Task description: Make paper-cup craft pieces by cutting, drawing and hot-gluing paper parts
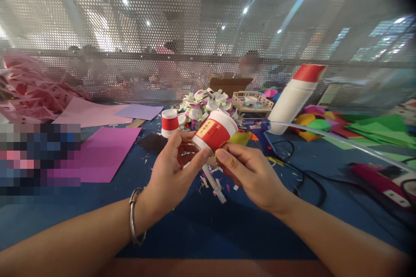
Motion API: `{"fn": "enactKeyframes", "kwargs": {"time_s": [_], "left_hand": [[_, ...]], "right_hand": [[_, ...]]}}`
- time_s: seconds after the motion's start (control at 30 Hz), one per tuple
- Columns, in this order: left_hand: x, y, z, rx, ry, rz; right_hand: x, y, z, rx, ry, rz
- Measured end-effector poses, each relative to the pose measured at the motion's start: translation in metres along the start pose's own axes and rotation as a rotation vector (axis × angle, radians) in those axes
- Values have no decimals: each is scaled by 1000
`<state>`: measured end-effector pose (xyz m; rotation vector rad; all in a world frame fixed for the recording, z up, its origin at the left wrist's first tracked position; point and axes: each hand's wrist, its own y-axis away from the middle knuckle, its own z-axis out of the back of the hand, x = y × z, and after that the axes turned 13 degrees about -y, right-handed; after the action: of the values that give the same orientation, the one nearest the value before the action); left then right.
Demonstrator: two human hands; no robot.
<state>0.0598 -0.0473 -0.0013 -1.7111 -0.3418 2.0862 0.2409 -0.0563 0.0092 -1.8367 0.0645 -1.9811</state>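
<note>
Fingertips of the left hand (169, 171) vanish behind a paper cup (216, 133) whose finer lettering is too small to read. Shy of 9 o'clock, a pixelated patch (40, 156) hides part of a purple sheet (108, 151). People (250, 64) beyond the screen (195, 13) blur toward 1 o'clock; past 3, the frame crops a power strip (373, 180).
</note>
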Motion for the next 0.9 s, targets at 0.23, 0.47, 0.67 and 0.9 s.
{"fn": "enactKeyframes", "kwargs": {"time_s": [0.23, 0.47, 0.67, 0.9], "left_hand": [[3, 0, 2, 21, -58, -61], [0, -6, -3, 29, 357, 205], [2, -3, -3, 47, 369, 148], [1, 3, -7, 9, 196, 38]], "right_hand": [[-3, 0, 0, -17, -17, -22], [-2, -1, -1, -26, -30, -23], [-4, 1, 0, -28, -14, -2], [-1, 3, -3, -26, 28, 32]]}}
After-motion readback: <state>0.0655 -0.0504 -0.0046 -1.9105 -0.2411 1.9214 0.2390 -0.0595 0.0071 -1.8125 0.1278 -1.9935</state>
